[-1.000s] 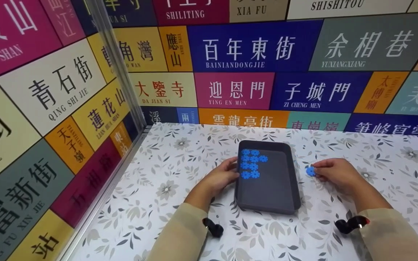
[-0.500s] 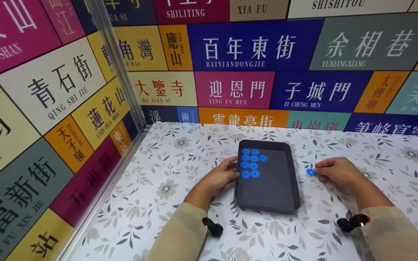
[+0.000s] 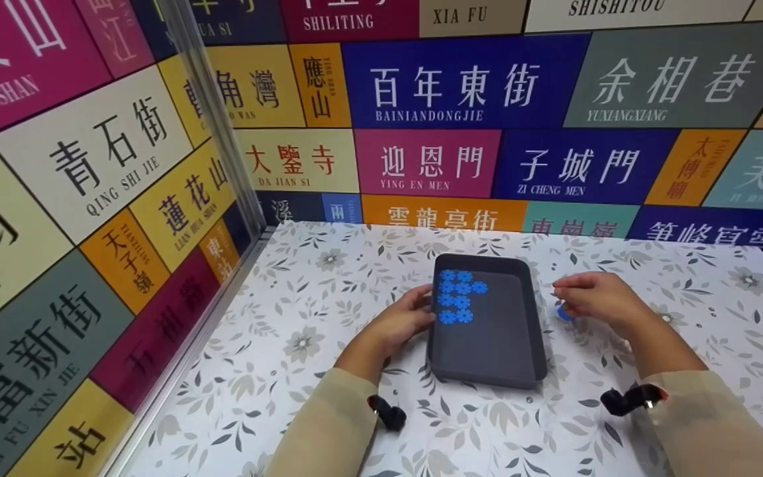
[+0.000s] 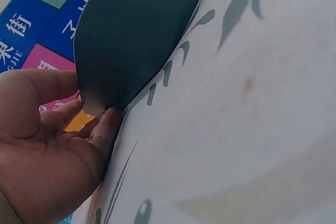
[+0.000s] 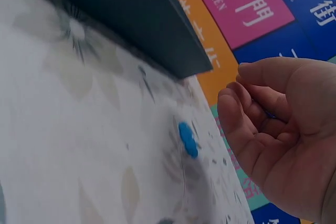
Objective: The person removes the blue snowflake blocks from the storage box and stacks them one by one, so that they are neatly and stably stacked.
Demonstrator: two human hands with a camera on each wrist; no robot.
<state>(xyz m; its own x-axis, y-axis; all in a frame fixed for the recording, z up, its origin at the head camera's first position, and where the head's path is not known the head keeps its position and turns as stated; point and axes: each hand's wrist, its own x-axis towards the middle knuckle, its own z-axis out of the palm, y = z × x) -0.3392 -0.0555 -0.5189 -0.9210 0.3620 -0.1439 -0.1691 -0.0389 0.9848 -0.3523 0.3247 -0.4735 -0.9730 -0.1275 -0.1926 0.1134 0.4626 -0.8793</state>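
A dark grey rectangular tray (image 3: 487,351) stands on the table, with several blue flower-shaped pieces (image 3: 456,301) lined up along its left side. My left hand (image 3: 403,319) holds the tray's left wall; in the left wrist view its thumb and fingers (image 4: 111,116) meet the tray's edge (image 4: 142,30). To the right of the tray, my right hand (image 3: 603,301) hovers above the table with loosely curled fingers. Below its fingertips lies a loose blue flower-shaped piece (image 3: 563,313). The right wrist view shows this blue piece (image 5: 188,140) apart from the hand (image 5: 283,129), with nothing visible in the fingers.
A white cloth with a grey leaf print covers the table (image 3: 328,430). Walls of coloured street-name signs (image 3: 461,86) close off the back and left sides. Small dark devices (image 3: 391,414) sit at both wrists.
My right hand has let go of the blue flower-shaped piece, risen and shifted slightly left. That piece stays on the table. My left hand and the tray hold their place.
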